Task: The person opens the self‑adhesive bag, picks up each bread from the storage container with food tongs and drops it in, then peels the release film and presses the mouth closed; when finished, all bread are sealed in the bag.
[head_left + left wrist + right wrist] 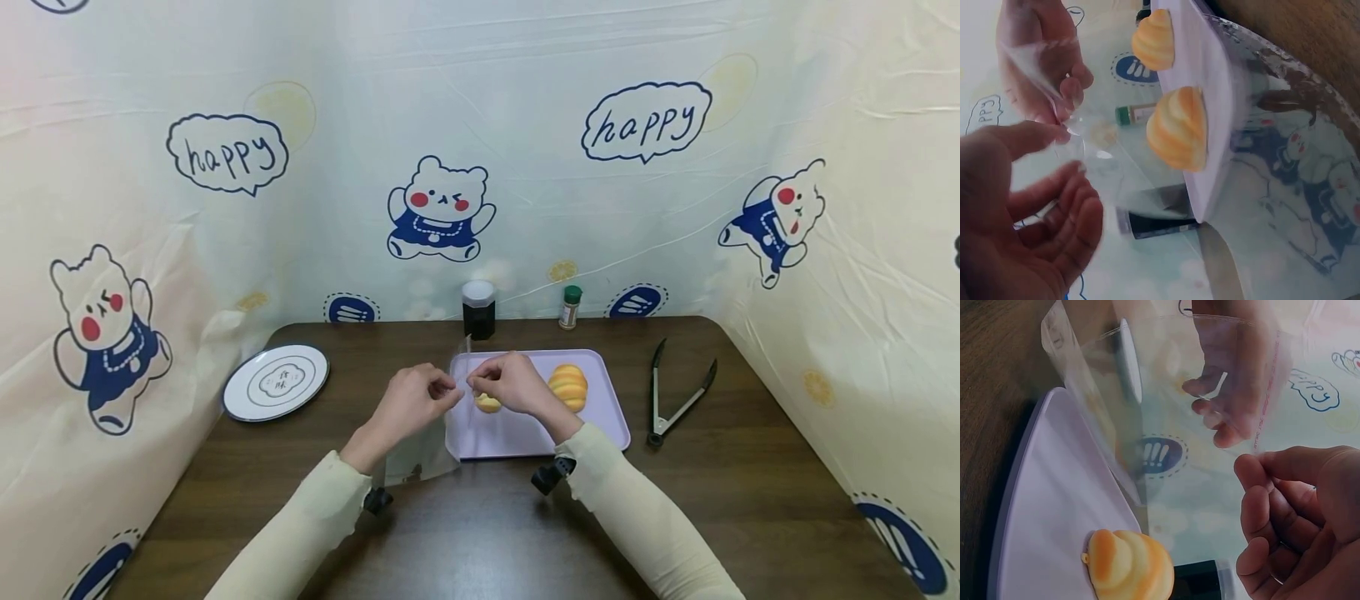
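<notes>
A clear plastic bag (pixel 422 454) with a printed bear pattern (pixel 1297 162) hangs between the two hands. My right hand (pixel 513 385) pinches its top edge between thumb and index finger, as the right wrist view shows. My left hand (pixel 416 400) is close to that edge, thumb and fingers apart and loosely bent; through the film it appears in the right wrist view (pixel 1229 387). Behind the hands, a lilac tray (pixel 525 437) carries two ridged, golden bread rolls, one at the right (pixel 568 387) and one (pixel 487 404) partly hidden by the right hand.
A white plate (pixel 276 383) lies at the left and black-and-silver tongs (pixel 667 408) lie spread at the right. Behind the tray stand a dark jar with a white lid (pixel 478 310) and a small green-capped shaker (pixel 570 308). Printed cloth surrounds the table.
</notes>
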Demonstrator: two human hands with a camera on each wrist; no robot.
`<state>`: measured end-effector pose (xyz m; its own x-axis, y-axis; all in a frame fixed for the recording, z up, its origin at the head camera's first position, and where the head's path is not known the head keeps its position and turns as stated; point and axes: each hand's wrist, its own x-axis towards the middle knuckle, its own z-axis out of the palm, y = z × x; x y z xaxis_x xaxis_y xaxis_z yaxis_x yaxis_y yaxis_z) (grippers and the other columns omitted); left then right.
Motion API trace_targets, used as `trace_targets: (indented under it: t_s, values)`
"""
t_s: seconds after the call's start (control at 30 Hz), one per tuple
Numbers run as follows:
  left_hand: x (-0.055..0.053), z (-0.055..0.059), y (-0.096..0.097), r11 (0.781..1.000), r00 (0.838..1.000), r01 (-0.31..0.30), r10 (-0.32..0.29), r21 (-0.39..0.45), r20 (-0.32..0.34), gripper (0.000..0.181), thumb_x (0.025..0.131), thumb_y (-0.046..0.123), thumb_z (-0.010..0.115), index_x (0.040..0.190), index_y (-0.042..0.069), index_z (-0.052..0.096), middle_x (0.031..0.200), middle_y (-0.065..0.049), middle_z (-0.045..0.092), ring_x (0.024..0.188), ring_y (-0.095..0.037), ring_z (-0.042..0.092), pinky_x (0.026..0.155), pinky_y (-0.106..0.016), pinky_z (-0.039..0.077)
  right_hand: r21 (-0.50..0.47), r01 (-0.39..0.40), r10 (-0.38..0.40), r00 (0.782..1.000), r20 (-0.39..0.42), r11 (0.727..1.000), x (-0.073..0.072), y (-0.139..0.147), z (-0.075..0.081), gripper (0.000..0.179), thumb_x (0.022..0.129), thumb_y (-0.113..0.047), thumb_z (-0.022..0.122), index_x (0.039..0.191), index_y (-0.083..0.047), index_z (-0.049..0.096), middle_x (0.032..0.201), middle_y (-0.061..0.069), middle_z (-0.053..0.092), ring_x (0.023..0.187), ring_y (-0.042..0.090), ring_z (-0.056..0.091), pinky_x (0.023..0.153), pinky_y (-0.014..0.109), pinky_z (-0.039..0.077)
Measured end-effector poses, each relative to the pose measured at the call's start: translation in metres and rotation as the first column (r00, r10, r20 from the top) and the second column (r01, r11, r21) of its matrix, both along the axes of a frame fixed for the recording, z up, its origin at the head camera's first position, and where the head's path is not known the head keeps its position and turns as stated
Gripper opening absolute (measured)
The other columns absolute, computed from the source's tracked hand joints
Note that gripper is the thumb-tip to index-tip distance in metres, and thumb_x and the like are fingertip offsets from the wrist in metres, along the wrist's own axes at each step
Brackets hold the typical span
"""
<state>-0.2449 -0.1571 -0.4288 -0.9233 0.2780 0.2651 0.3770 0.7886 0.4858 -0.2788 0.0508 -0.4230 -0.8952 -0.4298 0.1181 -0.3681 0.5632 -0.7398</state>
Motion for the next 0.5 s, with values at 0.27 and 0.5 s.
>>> trace_targets:
  t_s: [0.27,0.5]
  values:
    - [0.0007,0.0003,0.002,0.996,0.997,-0.073,0.074,-0.056,0.005,0.017,0.083,0.004,0.07,0.099,0.009,0.072,0.096,-0.007,0.071,0.071,-0.013,0.062,0.059,-0.027,0.052,-0.001,0.017,-0.017,1.0,-0.014,1.0,0.0002,0.0004,-0.0011,0.012,0.094,-0.023,0.07,0.09,-0.02,0.081,0.077,-0.008,0.075,0.068,0.005,0.06,0.059,0.022,0.047]
    - [-0.0004,0.0016,0.0006,0.987,0.99,-0.108,0.117,-0.117,0.076,0.031,0.087,0.008,0.066,0.117,0.005,0.072,0.104,-0.01,0.074,0.058,-0.013,0.055,0.049,-0.027,0.044,0.002,0.006,-0.006,1.0,-0.003,1.0,0.0003,0.0011,-0.0012,0.013,0.094,-0.026,0.069,0.089,-0.02,0.08,0.077,-0.001,0.076,0.065,0.007,0.058,0.057,0.023,0.044]
